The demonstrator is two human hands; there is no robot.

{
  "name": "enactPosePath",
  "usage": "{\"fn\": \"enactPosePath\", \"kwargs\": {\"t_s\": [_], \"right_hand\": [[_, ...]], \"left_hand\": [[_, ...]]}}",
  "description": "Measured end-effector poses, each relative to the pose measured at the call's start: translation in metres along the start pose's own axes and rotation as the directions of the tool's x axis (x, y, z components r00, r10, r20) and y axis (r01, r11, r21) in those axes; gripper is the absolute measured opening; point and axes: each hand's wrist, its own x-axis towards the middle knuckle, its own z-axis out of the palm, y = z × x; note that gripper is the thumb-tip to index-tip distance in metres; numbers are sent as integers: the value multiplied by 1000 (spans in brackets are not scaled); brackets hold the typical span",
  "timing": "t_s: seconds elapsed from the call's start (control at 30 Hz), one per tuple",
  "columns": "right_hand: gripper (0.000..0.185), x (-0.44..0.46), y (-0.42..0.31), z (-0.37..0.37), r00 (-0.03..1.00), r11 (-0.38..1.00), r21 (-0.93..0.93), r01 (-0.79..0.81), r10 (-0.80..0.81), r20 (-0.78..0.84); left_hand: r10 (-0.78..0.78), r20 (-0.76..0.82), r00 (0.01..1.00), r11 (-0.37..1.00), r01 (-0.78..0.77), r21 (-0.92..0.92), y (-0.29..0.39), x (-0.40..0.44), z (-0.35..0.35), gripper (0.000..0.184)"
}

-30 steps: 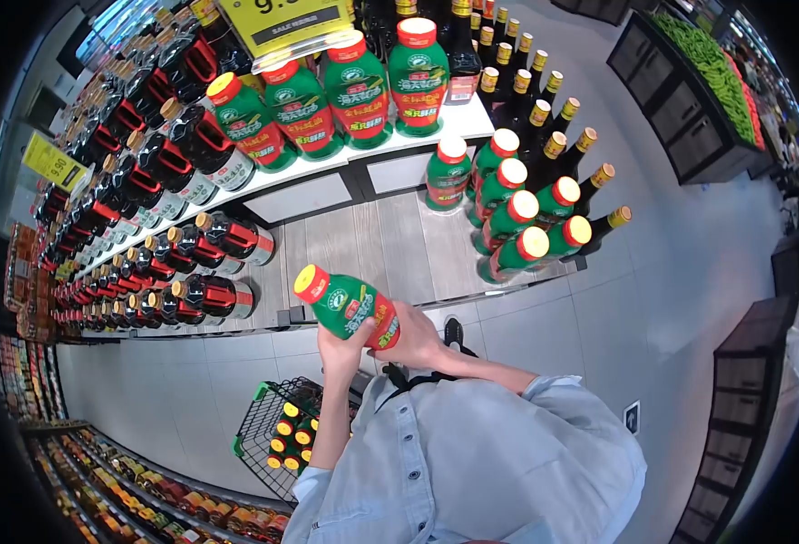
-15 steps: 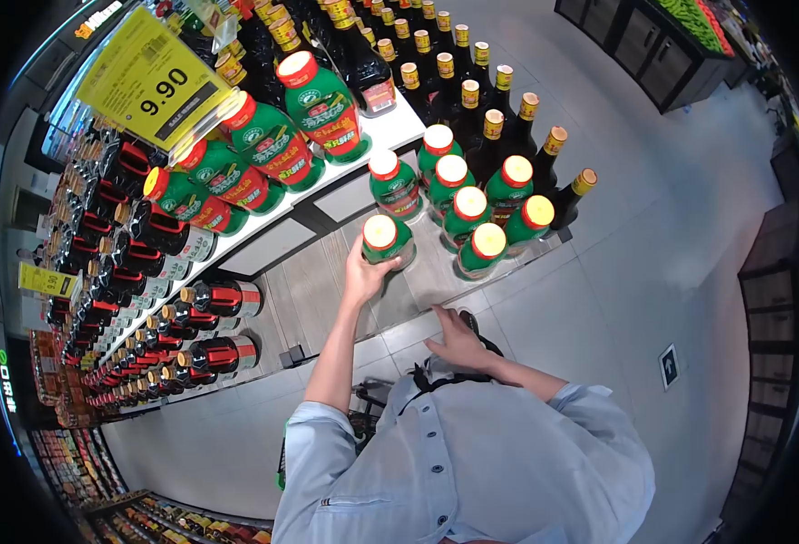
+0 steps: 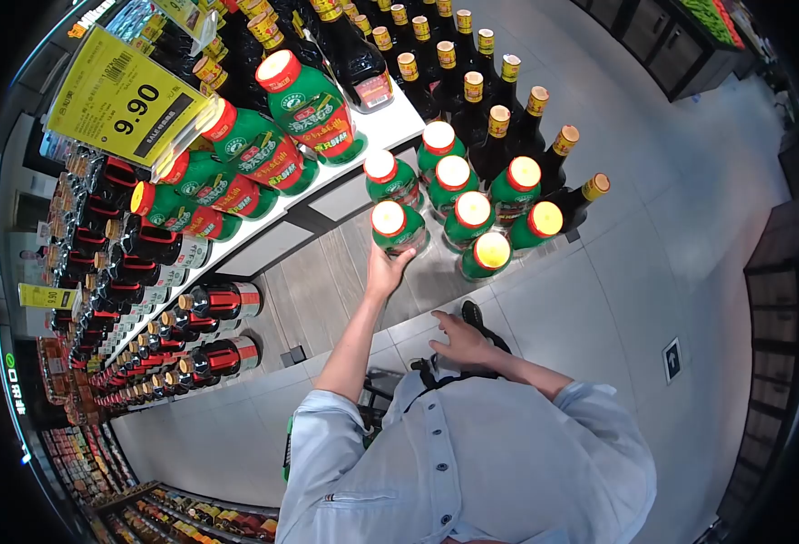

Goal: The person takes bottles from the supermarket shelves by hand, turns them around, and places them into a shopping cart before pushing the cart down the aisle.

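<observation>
My left hand (image 3: 389,270) is wrapped round the lower part of a green bottle (image 3: 399,227) with a red-rimmed yellow cap. That bottle stands upright on the low wooden shelf (image 3: 327,272), beside a group of several similar green bottles (image 3: 468,218). My right hand (image 3: 463,340) is held in front of my body over the shelf's front edge, fingers apart and holding nothing. More green bottles with red labels (image 3: 313,113) stand on the white upper shelf (image 3: 398,122), to the left.
Dark glass bottles (image 3: 499,127) stand behind and right of the green group. Large dark jugs (image 3: 223,355) fill the left side. A yellow price sign (image 3: 127,100) juts out at the upper left. Part of a cart (image 3: 288,449) shows beside my left sleeve.
Earlier both hands held the green bottle above the aisle. My right hand has let go, and my left hand has carried the bottle to the shelf, most recently closer to the group.
</observation>
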Motion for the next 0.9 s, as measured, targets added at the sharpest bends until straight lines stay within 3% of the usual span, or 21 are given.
{"fn": "enactPosePath", "kwargs": {"t_s": [0.03,0.07,0.17,0.43,0.5,0.73,0.8,0.9], "right_hand": [[68,2,2,1,1000,1000,-1,1,-1,-1],[69,3,6,4,1000,1000,2,22,-22,-12],[70,3,10,4,999,1000,11,28,-28,-28],[66,-2,12,-5,999,999,-4,-43,44,23],[65,-1,15,-6,1000,1000,5,-10,10,-16],[60,1,14,-7,999,1000,-12,-26,26,22],[59,2,13,-7,999,1000,-12,-23,24,43],[58,3,13,-5,998,1000,-13,-13,13,58]], "left_hand": [[-81,19,997,997,81,-12,-10,-3,2,62],[4,-39,999,998,-2,70,-20,-2,4,50],[-83,-19,996,996,84,41,3,3,2,51],[-35,-45,998,999,34,-31,-8,17,15,54],[47,-48,998,993,-42,107,-9,20,14,48],[49,-78,996,996,-42,84,1,16,18,49],[27,-76,997,988,-15,151,-5,16,18,65],[9,-73,997,992,0,127,-5,15,18,63]]}}
